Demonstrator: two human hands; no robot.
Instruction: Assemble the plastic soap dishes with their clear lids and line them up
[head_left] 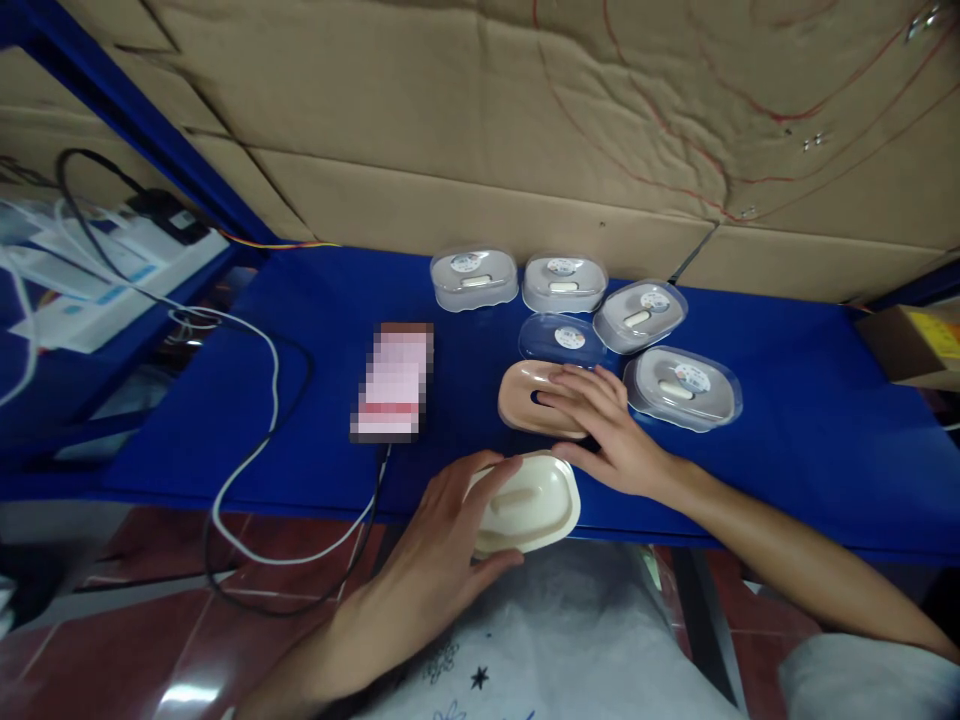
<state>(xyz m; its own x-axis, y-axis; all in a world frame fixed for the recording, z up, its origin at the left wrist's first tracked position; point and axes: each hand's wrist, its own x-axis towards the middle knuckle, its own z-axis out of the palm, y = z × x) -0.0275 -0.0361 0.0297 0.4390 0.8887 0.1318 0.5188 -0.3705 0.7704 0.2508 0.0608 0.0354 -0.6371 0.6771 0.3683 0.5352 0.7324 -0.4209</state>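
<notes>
My left hand (pixel 457 540) grips a cream oval plastic dish (pixel 529 515) by its left side, fingers on the far rim and thumb at the near rim. The dish is at the table's front edge and has a raised bar in its middle. My right hand (pixel 607 430) lies with stretched fingers over the right part of a peach oval tray (pixel 521 395), which has a dark slot in its middle. Just behind the tray lies a clear plastic lid (pixel 544 338) with a round sticker, partly covered by the tray.
Several lidded oval boxes (pixel 474 278) stand in a curve behind and to the right. A blurred-out phone (pixel 394 385) with a cable (pixel 274 400) lies left on the blue table (pixel 795 440). Cardboard (pixel 450 120) walls the back; a carton (pixel 915 345) sits far right.
</notes>
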